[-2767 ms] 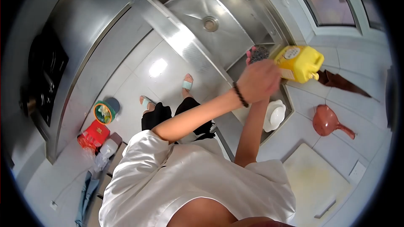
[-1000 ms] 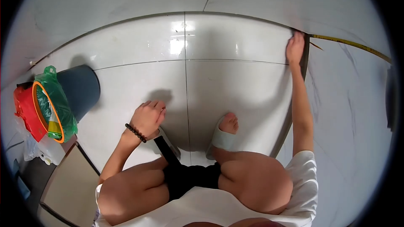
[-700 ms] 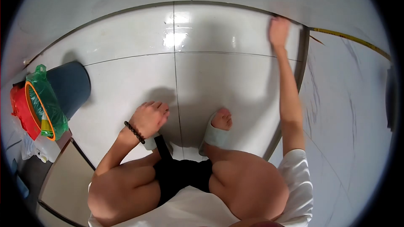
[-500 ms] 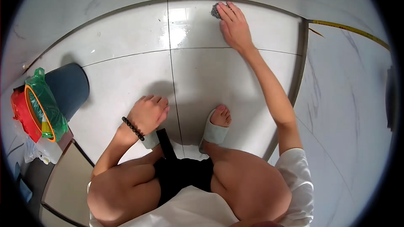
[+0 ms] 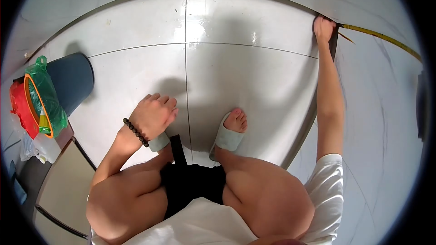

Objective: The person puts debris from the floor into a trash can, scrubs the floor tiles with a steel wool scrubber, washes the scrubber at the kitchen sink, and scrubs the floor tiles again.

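My right hand [image 5: 324,29] reaches to the far right corner of the white tiled floor [image 5: 254,77], its fingers bent against the edge where floor and walls meet. The grey steel wool scrubber seen under it earlier no longer shows on the floor; the curled fingers hide whatever is in them. Over the floor in front of my left foot hangs my left hand [image 5: 154,115], loosely closed with nothing visible in it. A dark beaded bracelet [image 5: 135,132] circles that wrist. Wet, shiny patches mark the tiles near the back.
At the left lies a dark grey bin [image 5: 75,81] beside a green plastic bag [image 5: 50,93] with an orange rim and a red bag [image 5: 22,109]. A yellow strip [image 5: 381,37] runs along the right wall. My slippered foot [image 5: 229,136] rests at centre.
My right hand has moved right, from the back middle of the floor to the far right corner, and the scrubber has gone from sight. The left hand stays nearly where it was.
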Motion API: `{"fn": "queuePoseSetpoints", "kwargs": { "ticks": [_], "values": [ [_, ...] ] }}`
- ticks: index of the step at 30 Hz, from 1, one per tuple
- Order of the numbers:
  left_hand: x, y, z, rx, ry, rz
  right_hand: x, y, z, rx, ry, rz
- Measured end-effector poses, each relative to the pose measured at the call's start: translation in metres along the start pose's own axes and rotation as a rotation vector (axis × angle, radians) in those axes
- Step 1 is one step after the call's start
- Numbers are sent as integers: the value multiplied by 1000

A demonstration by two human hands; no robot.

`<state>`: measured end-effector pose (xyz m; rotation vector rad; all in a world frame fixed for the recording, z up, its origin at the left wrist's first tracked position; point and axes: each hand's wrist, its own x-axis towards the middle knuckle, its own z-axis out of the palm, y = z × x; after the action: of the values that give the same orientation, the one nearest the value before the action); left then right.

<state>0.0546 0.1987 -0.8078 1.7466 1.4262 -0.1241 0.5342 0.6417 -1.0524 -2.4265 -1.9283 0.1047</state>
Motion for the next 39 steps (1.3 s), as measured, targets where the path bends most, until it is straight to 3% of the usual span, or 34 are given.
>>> {"fn": "queuePoseSetpoints", "kwargs": {
  "ticks": [2,3,5,6,9,12,14,18,20,22,24,25,29,31,35,36,39],
  "values": [
    [0,1,-5,118,44,16,-24,-17,-11,-91,248,-281],
    [1,2,-7,120,43,18,-34,-35,-25,-164,93,-369],
    [8,7,-10,60,147,9,-68,-63,-30,-117,113,-622],
    [11,9,-13,59,148,12,-89,-79,-26,7,292,-793],
    [16,15,-14,128,182,11,-137,-130,-36,211,340,-933],
    [13,18,-11,177,176,21,-138,-137,-32,346,348,-997],
    [8,19,-7,144,107,4,-102,-102,-24,150,116,-896],
    [1,17,-2,72,116,-26,-70,-56,-34,-133,124,-641],
    [1,18,2,104,116,-21,-53,-23,-26,-113,434,-711],
    [0,19,8,102,170,-33,-28,16,-17,-445,312,-593],
    [-2,22,10,128,158,-44,1,44,-8,-2,445,-677],
    [-5,22,10,120,151,-47,-11,34,-25,-86,292,-573],
    [-3,21,5,162,102,-61,-20,27,-30,-124,252,-478],
    [0,21,3,141,94,-52,-29,21,-29,115,503,-552],
    [5,20,-1,169,118,-21,-44,9,-41,165,396,-443],
    [8,20,-3,186,127,-21,-49,10,-43,108,297,-318],
    [14,21,-2,219,142,-13,-92,17,-43,178,345,-293]
  ]
}}
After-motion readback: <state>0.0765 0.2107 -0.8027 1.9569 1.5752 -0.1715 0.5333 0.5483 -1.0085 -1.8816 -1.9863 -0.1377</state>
